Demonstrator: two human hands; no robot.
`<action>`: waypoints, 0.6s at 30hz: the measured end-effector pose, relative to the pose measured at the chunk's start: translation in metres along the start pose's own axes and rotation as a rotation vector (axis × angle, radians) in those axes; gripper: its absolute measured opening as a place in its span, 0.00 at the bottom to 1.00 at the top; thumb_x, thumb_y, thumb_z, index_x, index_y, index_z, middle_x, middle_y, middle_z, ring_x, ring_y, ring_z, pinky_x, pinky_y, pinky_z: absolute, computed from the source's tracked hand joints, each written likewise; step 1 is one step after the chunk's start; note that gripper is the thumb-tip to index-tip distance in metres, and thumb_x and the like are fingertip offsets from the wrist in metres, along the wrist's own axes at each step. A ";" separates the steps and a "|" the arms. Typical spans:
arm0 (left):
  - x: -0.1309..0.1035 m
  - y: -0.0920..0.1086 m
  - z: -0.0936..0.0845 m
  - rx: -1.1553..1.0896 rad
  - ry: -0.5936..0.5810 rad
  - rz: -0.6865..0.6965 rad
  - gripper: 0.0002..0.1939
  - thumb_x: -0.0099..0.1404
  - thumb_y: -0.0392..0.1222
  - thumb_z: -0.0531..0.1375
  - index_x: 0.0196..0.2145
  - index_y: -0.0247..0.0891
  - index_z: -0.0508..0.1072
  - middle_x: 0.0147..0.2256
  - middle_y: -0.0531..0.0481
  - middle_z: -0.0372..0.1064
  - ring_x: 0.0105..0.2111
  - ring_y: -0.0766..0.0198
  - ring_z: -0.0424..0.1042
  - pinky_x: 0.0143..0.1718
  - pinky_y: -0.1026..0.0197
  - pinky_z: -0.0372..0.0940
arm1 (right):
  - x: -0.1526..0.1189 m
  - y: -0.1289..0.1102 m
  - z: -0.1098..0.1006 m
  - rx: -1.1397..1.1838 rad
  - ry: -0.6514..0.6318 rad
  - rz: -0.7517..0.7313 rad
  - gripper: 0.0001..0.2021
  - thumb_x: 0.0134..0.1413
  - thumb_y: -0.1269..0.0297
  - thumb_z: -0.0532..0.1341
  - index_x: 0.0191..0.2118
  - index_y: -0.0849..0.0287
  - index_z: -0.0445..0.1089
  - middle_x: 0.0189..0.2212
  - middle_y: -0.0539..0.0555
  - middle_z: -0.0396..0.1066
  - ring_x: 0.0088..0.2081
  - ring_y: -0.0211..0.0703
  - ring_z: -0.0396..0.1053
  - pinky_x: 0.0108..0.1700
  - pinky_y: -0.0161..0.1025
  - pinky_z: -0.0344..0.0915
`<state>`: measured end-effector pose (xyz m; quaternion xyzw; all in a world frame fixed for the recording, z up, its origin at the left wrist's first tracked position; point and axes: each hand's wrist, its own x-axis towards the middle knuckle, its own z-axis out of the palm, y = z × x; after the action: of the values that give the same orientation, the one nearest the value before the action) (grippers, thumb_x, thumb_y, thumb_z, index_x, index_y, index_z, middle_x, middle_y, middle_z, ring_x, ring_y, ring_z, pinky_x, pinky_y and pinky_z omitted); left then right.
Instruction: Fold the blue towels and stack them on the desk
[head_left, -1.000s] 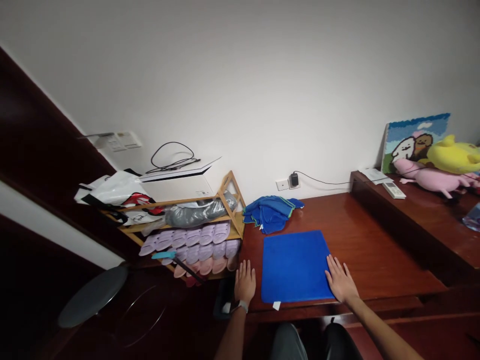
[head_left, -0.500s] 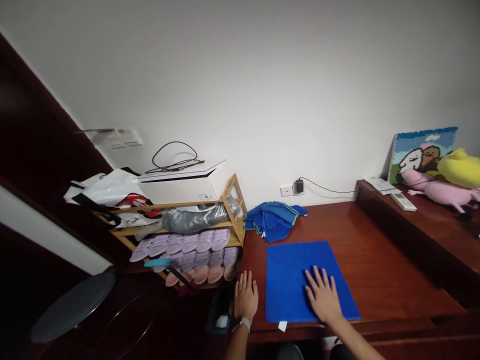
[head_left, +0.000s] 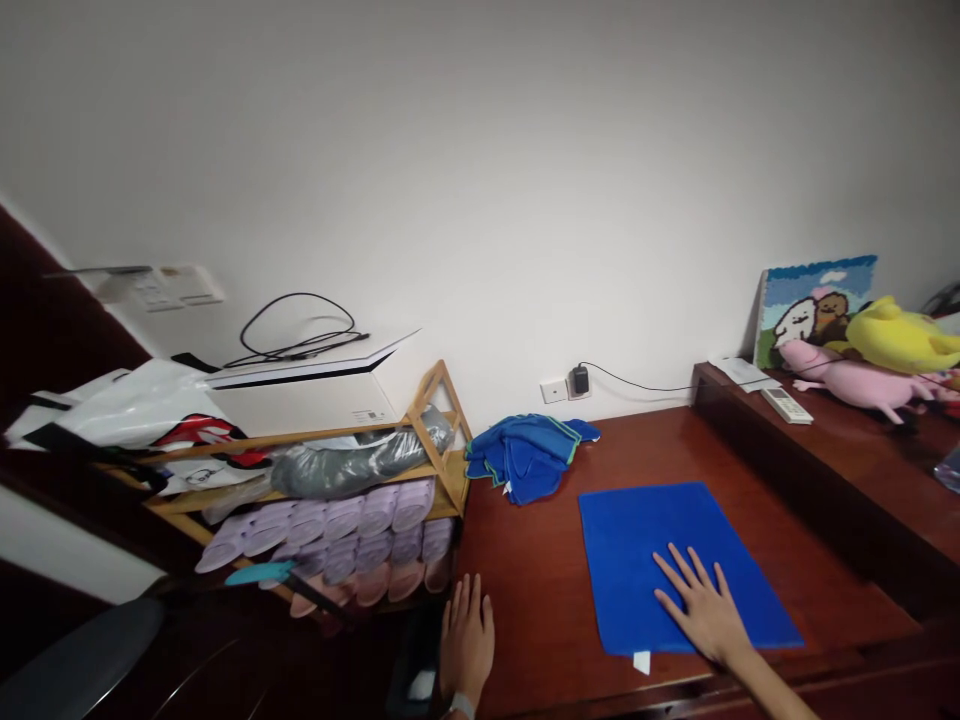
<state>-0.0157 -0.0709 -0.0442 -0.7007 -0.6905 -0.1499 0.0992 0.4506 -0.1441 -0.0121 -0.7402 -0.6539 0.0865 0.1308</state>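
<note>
A square blue cloth [head_left: 652, 540] with a white tag at its front edge lies flat on the reddish-brown wooden table [head_left: 540, 610]. My right hand [head_left: 705, 605] rests palm down on the cloth's front right part, fingers spread. At the table's left edge is my left hand [head_left: 466, 635], fingers stretched out and holding nothing; a light band circles its wrist. Farther back, a crumpled heap of blue cloths [head_left: 529, 455] with green edging sits near the wall.
On the left stands a wooden rack [head_left: 442, 470] with lilac slippers [head_left: 341, 515], plastic-wrapped items and a white box [head_left: 315, 395]. A raised ledge on the right holds a remote control [head_left: 786, 405], a pink plush toy [head_left: 847, 378] and a picture [head_left: 814, 305]. A black plug [head_left: 580, 379] sits in the wall socket.
The blue cloth has slid right across the table, away from the left edge, with my right hand on it. My left hand stays by the table's left edge. The view has shifted slightly.
</note>
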 end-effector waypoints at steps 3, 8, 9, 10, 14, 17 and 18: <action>0.001 -0.003 0.001 0.007 0.013 0.024 0.29 0.76 0.42 0.44 0.65 0.35 0.73 0.67 0.40 0.68 0.68 0.51 0.67 0.67 0.45 0.64 | 0.028 0.026 -0.011 -0.022 -0.032 0.003 0.32 0.62 0.33 0.52 0.71 0.20 0.54 0.75 0.39 0.50 0.77 0.60 0.43 0.76 0.69 0.42; 0.000 -0.011 0.004 0.023 0.091 0.088 0.28 0.74 0.41 0.46 0.63 0.38 0.76 0.64 0.42 0.73 0.65 0.51 0.70 0.63 0.46 0.68 | 0.091 0.063 -0.020 -0.095 -0.105 0.028 0.36 0.66 0.33 0.46 0.75 0.33 0.51 0.78 0.44 0.44 0.78 0.58 0.36 0.76 0.69 0.36; 0.000 -0.013 0.005 0.033 0.106 0.099 0.28 0.74 0.41 0.46 0.63 0.38 0.76 0.63 0.43 0.74 0.65 0.51 0.70 0.63 0.46 0.69 | 0.106 0.071 -0.021 -0.110 -0.109 0.040 0.36 0.67 0.33 0.45 0.76 0.33 0.49 0.78 0.44 0.42 0.78 0.58 0.36 0.76 0.69 0.35; -0.001 -0.015 0.007 0.044 0.119 0.112 0.28 0.74 0.41 0.46 0.63 0.39 0.76 0.63 0.43 0.74 0.65 0.51 0.71 0.62 0.47 0.69 | 0.121 0.078 -0.021 -0.123 -0.111 0.054 0.36 0.67 0.32 0.44 0.76 0.33 0.48 0.79 0.44 0.41 0.79 0.58 0.35 0.76 0.69 0.35; -0.005 -0.030 0.018 0.059 0.144 0.213 0.27 0.73 0.39 0.46 0.56 0.41 0.81 0.61 0.44 0.76 0.64 0.49 0.72 0.60 0.43 0.71 | 0.180 0.100 -0.023 -0.165 -0.130 0.101 0.36 0.68 0.33 0.42 0.77 0.33 0.45 0.79 0.44 0.40 0.79 0.59 0.34 0.75 0.70 0.35; -0.006 -0.042 0.029 0.026 0.137 0.249 0.26 0.72 0.40 0.48 0.58 0.45 0.80 0.59 0.46 0.78 0.63 0.50 0.72 0.59 0.43 0.71 | 0.217 0.108 -0.027 -0.174 -0.145 0.088 0.36 0.68 0.33 0.41 0.77 0.33 0.45 0.79 0.44 0.39 0.79 0.58 0.34 0.75 0.70 0.34; -0.006 -0.045 0.032 0.013 0.129 0.237 0.26 0.72 0.41 0.49 0.61 0.46 0.78 0.59 0.47 0.78 0.63 0.51 0.73 0.59 0.45 0.72 | 0.228 0.110 -0.028 -0.172 -0.149 0.080 0.36 0.68 0.33 0.41 0.77 0.33 0.45 0.79 0.44 0.39 0.79 0.58 0.34 0.75 0.69 0.35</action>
<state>-0.0586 -0.0642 -0.0794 -0.7655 -0.5961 -0.1772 0.1650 0.5925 0.0671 -0.0095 -0.7656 -0.6368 0.0898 0.0142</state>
